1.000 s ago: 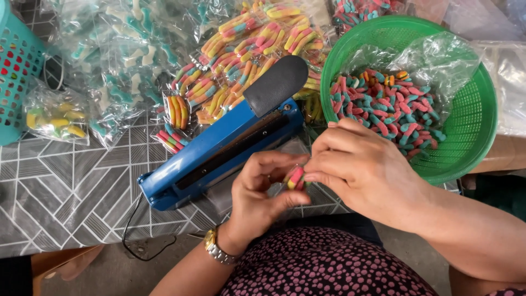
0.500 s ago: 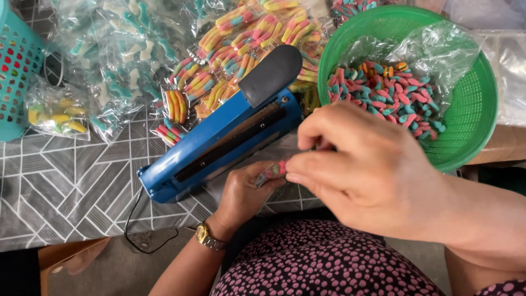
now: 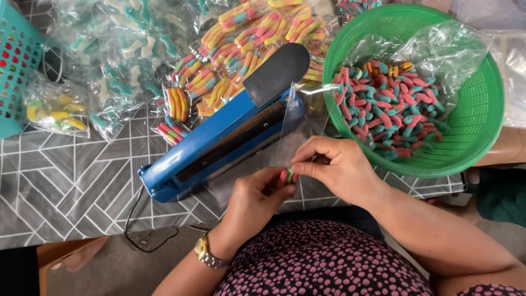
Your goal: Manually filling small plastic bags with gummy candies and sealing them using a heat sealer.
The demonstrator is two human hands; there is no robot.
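My left hand (image 3: 255, 201), with a metal wristwatch (image 3: 204, 253), pinches a few red and teal gummy worms (image 3: 288, 175) at its fingertips. My right hand (image 3: 335, 170) meets it there and holds a clear plastic bag (image 3: 298, 118) that stands up from the fingers in front of the blue heat sealer (image 3: 219, 143). The sealer lies diagonally on the table, its black handle (image 3: 276, 74) raised at the far end. To the right, a green mesh basket (image 3: 476, 118) lined with clear plastic holds a heap of loose red and teal gummy worms (image 3: 392, 109).
Sealed small bags of rainbow gummy worms (image 3: 241, 49) and of teal and white gummies (image 3: 126, 55) pile up behind the sealer. A bag of yellow gummies (image 3: 55, 112) lies beside a teal basket (image 3: 16, 66) at left. The sealer's black cord (image 3: 134, 230) hangs off the patterned tablecloth (image 3: 66, 186).
My right hand has pulled back toward me from the basket and now holds a clear bag upright. My left hand still pinches the gummy worms.
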